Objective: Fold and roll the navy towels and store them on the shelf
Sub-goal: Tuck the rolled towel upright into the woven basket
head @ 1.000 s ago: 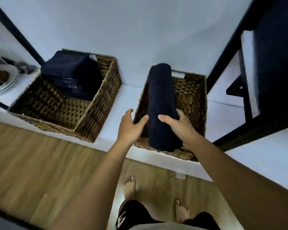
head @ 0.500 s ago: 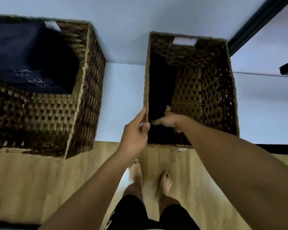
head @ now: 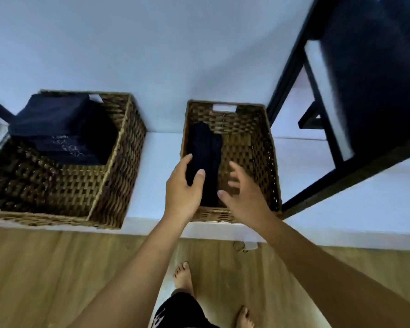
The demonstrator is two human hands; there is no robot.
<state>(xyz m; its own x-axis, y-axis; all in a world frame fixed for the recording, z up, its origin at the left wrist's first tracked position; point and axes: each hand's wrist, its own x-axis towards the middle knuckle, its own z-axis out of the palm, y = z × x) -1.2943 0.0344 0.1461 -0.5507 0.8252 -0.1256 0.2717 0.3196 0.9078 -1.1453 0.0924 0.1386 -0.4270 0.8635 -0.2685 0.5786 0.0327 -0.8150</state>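
Observation:
A rolled navy towel (head: 205,159) lies inside the right wicker basket (head: 251,143) along its left wall, on the white shelf (head: 156,176). My left hand (head: 184,188) hovers at the basket's front left corner, fingers relaxed, thumb over the roll's near end; I cannot tell if it touches the roll. My right hand (head: 243,195) hangs over the basket's front, fingers spread and holding nothing. A stack of folded navy towels (head: 59,129) fills the back of the left wicker basket (head: 100,185).
A black frame (head: 294,67) with a dark panel stands at the right above the shelf. Wooden floor (head: 45,275) and my bare feet lie below the shelf edge. A white wall rises behind the baskets.
The roll went from resting on top of the right basket, held by both hands, down into it. Both hands have let go and drawn back above the front rim.

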